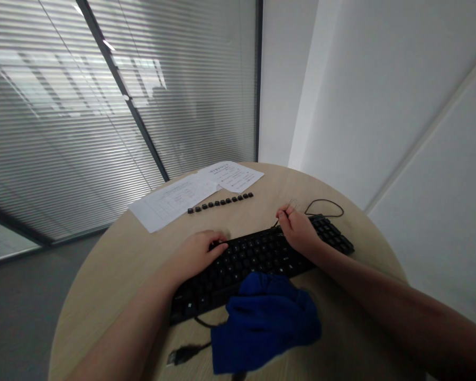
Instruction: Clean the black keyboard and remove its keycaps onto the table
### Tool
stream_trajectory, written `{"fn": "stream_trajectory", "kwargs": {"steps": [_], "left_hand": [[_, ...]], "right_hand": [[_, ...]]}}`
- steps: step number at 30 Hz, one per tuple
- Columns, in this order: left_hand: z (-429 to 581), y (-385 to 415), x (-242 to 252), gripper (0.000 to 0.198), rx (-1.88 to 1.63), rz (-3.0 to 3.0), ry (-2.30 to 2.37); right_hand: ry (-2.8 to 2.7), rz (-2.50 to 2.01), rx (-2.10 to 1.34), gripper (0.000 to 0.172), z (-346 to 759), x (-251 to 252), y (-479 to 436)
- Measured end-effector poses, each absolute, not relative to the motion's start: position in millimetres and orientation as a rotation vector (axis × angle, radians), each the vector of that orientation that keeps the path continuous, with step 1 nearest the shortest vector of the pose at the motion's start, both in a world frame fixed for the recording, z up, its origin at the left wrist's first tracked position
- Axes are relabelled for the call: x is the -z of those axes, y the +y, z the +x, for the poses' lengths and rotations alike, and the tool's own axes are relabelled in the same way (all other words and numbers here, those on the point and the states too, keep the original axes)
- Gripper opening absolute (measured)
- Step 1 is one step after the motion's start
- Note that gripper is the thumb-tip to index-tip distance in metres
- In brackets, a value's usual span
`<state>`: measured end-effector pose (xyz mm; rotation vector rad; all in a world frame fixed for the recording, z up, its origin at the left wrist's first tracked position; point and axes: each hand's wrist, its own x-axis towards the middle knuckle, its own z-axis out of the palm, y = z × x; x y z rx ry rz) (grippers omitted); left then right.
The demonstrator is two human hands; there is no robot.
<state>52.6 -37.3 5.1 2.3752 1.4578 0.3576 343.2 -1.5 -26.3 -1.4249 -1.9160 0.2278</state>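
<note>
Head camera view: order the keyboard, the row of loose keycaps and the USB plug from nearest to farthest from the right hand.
1. Keyboard: directly under the right hand, toward the keyboard's right end.
2. Row of loose keycaps: beyond the keyboard, to the hand's left.
3. USB plug: near table edge, far left, past the keyboard's left end.

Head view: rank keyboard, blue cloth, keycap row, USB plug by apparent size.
1. keyboard, widest span
2. blue cloth, nearer the camera, so it may look oversized
3. keycap row, long but thin
4. USB plug, smallest
</note>
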Motion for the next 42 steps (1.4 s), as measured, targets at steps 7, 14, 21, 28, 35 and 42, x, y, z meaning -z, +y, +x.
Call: {"fn": "stream_trajectory", "kwargs": {"steps": [7,14,21,28,35,42], "left_hand": [[50.9,-35.6,-2.3,0.031,-0.334,2.376,1.467],[50.0,-36.1,-2.8,0.031,-0.314,2.395,1.457],[62.2,-48.7,-19.0,0.031,-0.548,2.338,1.494],[77.3,-61.8,-23.7,0.044,-0.766,1.976,1.247],[76.7,-61.5,-18.1,0.039,-0.7,1.742,1.056],[74.5,-57.7,-15.2,0.029,-0.695,1.729,1.098]], "right_hand": [[-1.757,-1.354,-0.339,0.024,345.0,29.3,2.3],[-1.541,-1.246,-0.561,0.024,346.6,31.9,6.5],[-1.741,-0.915,-0.717,0.019,344.5,17.1,-23.1],[-1.756,-0.603,-1.108,0.025,332.1,13.6,-50.6],[-1.782,-0.538,-1.163,0.028,322.7,11.2,-60.0],[-1.908,-0.523,-1.083,0.026,322.3,8.6,-61.8]]}}
